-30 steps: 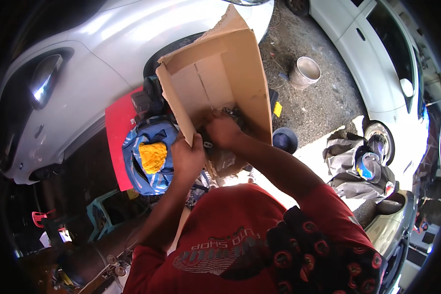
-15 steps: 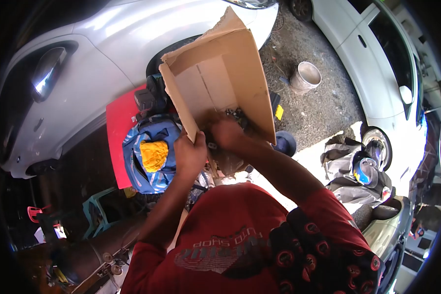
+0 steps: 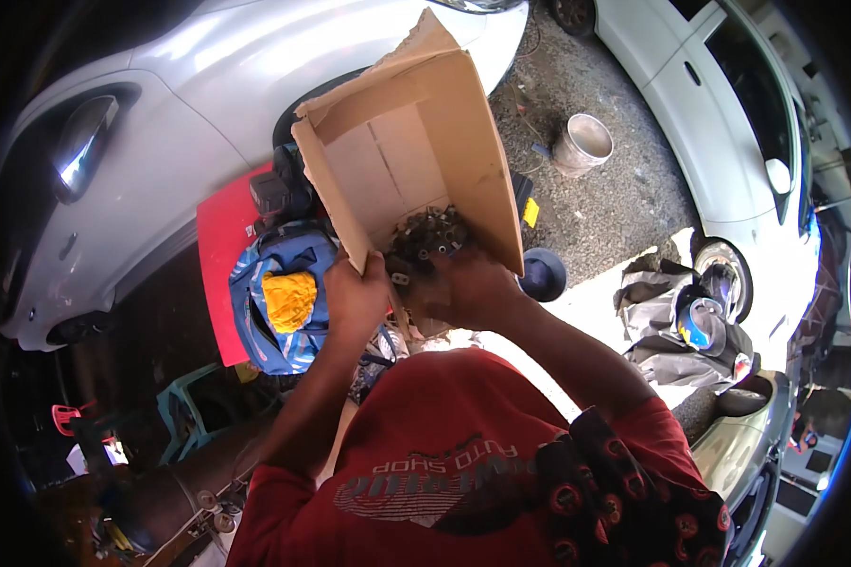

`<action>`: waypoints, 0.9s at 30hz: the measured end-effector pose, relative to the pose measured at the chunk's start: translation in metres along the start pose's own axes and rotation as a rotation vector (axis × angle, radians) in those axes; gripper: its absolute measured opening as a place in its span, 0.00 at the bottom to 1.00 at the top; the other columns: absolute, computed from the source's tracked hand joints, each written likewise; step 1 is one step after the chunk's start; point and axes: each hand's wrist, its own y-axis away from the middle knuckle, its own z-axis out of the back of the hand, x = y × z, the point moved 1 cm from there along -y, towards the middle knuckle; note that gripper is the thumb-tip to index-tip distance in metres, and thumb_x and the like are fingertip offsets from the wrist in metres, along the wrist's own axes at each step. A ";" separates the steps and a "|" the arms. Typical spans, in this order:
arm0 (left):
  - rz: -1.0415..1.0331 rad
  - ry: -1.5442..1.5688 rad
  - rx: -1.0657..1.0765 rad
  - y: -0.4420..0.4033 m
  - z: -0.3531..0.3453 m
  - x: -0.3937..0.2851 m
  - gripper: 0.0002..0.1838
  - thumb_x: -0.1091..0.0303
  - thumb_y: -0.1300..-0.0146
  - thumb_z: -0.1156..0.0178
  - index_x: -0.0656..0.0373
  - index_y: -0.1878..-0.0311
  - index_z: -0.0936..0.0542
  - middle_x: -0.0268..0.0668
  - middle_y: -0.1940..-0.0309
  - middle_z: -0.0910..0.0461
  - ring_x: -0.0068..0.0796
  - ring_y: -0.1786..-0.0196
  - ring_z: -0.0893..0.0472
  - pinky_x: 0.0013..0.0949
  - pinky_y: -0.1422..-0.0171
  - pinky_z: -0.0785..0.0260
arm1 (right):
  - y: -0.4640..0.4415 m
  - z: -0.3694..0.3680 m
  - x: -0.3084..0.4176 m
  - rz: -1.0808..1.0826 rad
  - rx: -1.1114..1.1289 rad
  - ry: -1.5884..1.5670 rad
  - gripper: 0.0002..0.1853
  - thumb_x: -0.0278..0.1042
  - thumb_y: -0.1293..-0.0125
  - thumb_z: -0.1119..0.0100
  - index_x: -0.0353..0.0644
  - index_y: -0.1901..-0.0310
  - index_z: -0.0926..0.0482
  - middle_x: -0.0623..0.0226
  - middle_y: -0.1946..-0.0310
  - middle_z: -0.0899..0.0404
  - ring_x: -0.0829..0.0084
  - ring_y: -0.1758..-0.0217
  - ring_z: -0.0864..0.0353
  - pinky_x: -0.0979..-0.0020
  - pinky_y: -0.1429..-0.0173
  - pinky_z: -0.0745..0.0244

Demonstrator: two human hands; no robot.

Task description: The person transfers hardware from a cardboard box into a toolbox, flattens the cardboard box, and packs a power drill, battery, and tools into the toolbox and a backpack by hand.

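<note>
Left hand (image 3: 357,288) clamps the near-left corner of a cardboard box (image 3: 416,151), blue bag (image 3: 306,249) at its left; right hand (image 3: 477,286) dips inside, grip hidden. Dark parts (image 3: 425,231) heaped in its near end look hard, probably weighty; the stiffish box likely holds best by its edge.
</note>
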 end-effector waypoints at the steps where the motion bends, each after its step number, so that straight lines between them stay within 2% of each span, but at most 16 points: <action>1: -0.001 -0.003 0.005 0.001 0.000 0.000 0.13 0.69 0.31 0.41 0.71 0.52 0.18 0.60 0.63 0.14 0.64 0.54 0.14 0.50 0.52 0.21 | 0.001 0.002 0.005 -0.001 0.067 0.044 0.28 0.38 0.33 0.38 0.41 0.32 0.29 0.48 0.53 0.13 0.43 0.48 0.14 0.53 0.38 0.18; 3: -0.020 -0.001 -0.004 0.002 -0.002 -0.001 0.13 0.69 0.31 0.41 0.71 0.52 0.19 0.60 0.63 0.14 0.64 0.53 0.14 0.49 0.52 0.21 | -0.008 -0.001 0.006 -0.229 0.515 0.088 0.31 0.41 0.35 0.35 0.40 0.31 0.28 0.49 0.60 0.12 0.45 0.55 0.11 0.55 0.43 0.16; 4: -0.022 -0.002 -0.004 0.002 -0.001 -0.002 0.13 0.69 0.31 0.41 0.71 0.52 0.19 0.60 0.63 0.14 0.64 0.53 0.14 0.49 0.52 0.21 | -0.012 0.000 -0.002 -0.230 0.512 0.088 0.31 0.41 0.35 0.35 0.40 0.31 0.28 0.49 0.60 0.12 0.45 0.55 0.11 0.55 0.43 0.16; 6: -0.060 -0.015 -0.013 0.003 0.001 -0.005 0.13 0.69 0.31 0.41 0.70 0.51 0.18 0.60 0.63 0.14 0.63 0.53 0.14 0.49 0.52 0.22 | -0.022 0.008 -0.018 -0.017 0.188 -0.075 0.14 0.39 0.30 0.41 0.40 0.50 0.16 0.50 0.63 0.12 0.50 0.58 0.10 0.55 0.47 0.15; 7: -0.056 -0.015 -0.016 0.004 0.001 -0.004 0.13 0.69 0.31 0.41 0.70 0.51 0.18 0.60 0.63 0.14 0.63 0.53 0.14 0.49 0.52 0.22 | -0.025 0.013 -0.023 -0.014 0.192 -0.075 0.14 0.39 0.30 0.41 0.40 0.50 0.16 0.50 0.63 0.12 0.50 0.58 0.10 0.55 0.47 0.15; 9: -0.070 0.019 -0.009 0.002 0.001 -0.001 0.13 0.69 0.31 0.40 0.70 0.51 0.19 0.59 0.64 0.14 0.63 0.54 0.14 0.49 0.53 0.22 | -0.032 0.044 -0.023 -0.100 -0.184 -0.352 0.10 0.33 0.31 0.42 0.39 0.54 0.15 0.52 0.68 0.13 0.60 0.63 0.10 0.61 0.54 0.17; 10: -0.070 0.020 -0.012 0.002 0.000 -0.001 0.13 0.69 0.31 0.40 0.70 0.51 0.19 0.59 0.64 0.14 0.63 0.54 0.14 0.49 0.53 0.22 | -0.035 0.056 -0.021 -0.098 -0.183 -0.351 0.10 0.33 0.31 0.42 0.39 0.54 0.15 0.52 0.68 0.13 0.60 0.63 0.10 0.61 0.54 0.17; 12: -0.056 0.032 -0.021 0.002 -0.001 -0.001 0.13 0.69 0.32 0.40 0.70 0.51 0.19 0.58 0.65 0.14 0.63 0.55 0.13 0.49 0.54 0.22 | -0.039 0.077 -0.018 -0.235 -0.161 -0.802 0.09 0.26 0.34 0.42 0.38 0.54 0.16 0.58 0.72 0.17 0.69 0.66 0.15 0.67 0.58 0.21; 16: -0.055 0.016 -0.024 0.001 0.000 0.002 0.13 0.69 0.32 0.40 0.70 0.51 0.19 0.58 0.65 0.14 0.62 0.55 0.13 0.48 0.55 0.22 | -0.040 0.095 -0.023 -0.248 -0.217 -0.897 0.10 0.21 0.37 0.41 0.36 0.54 0.18 0.62 0.72 0.20 0.75 0.65 0.21 0.70 0.59 0.25; 18: -0.050 0.026 -0.049 0.001 0.000 0.003 0.11 0.68 0.31 0.40 0.70 0.57 0.18 0.51 0.71 0.15 0.42 0.64 0.11 0.43 0.60 0.26 | -0.040 0.097 -0.026 -0.132 -0.443 -0.845 0.12 0.18 0.39 0.42 0.38 0.54 0.18 0.57 0.67 0.17 0.68 0.61 0.15 0.67 0.55 0.23; 19: -0.051 0.024 -0.043 0.001 0.000 0.004 0.11 0.68 0.31 0.40 0.70 0.57 0.18 0.51 0.71 0.15 0.42 0.64 0.11 0.43 0.60 0.26 | -0.041 0.094 -0.026 -0.137 -0.446 -0.847 0.12 0.18 0.39 0.42 0.38 0.54 0.18 0.57 0.67 0.17 0.68 0.61 0.15 0.67 0.55 0.23; 21: -0.064 0.008 -0.020 -0.001 -0.001 0.009 0.12 0.68 0.31 0.40 0.70 0.57 0.18 0.51 0.71 0.15 0.39 0.64 0.12 0.43 0.60 0.26 | -0.048 0.080 -0.019 -0.090 -0.298 -0.654 0.10 0.26 0.38 0.39 0.43 0.55 0.18 0.53 0.60 0.13 0.57 0.54 0.12 0.60 0.50 0.20; 23: -0.080 -0.009 -0.015 -0.004 -0.001 0.014 0.12 0.68 0.31 0.40 0.70 0.57 0.18 0.50 0.71 0.15 0.39 0.65 0.12 0.43 0.61 0.26 | -0.059 0.051 -0.004 -0.008 -0.021 -0.288 0.09 0.36 0.32 0.38 0.46 0.54 0.16 0.55 0.56 0.12 0.57 0.55 0.11 0.59 0.49 0.18; 24: -0.090 -0.024 -0.014 -0.004 -0.003 0.014 0.12 0.68 0.31 0.40 0.71 0.58 0.18 0.50 0.71 0.14 0.39 0.66 0.12 0.43 0.61 0.26 | -0.061 0.029 0.004 -0.018 0.099 -0.170 0.18 0.50 0.34 0.37 0.46 0.52 0.14 0.51 0.55 0.12 0.49 0.48 0.13 0.52 0.43 0.18; 25: -0.095 -0.026 -0.010 -0.004 -0.003 0.010 0.12 0.68 0.31 0.40 0.71 0.58 0.18 0.50 0.71 0.14 0.39 0.66 0.12 0.43 0.61 0.26 | -0.066 0.007 0.008 0.044 0.229 -0.021 0.18 0.50 0.37 0.37 0.46 0.53 0.13 0.51 0.58 0.12 0.50 0.49 0.12 0.52 0.44 0.17; 27: 0.001 -0.013 0.018 -0.003 0.000 0.002 0.14 0.67 0.31 0.40 0.71 0.51 0.18 0.60 0.63 0.14 0.62 0.54 0.13 0.49 0.53 0.21 | -0.069 -0.039 0.011 0.165 0.299 0.027 0.13 0.37 0.43 0.33 0.39 0.59 0.12 0.50 0.58 0.12 0.51 0.51 0.11 0.53 0.46 0.15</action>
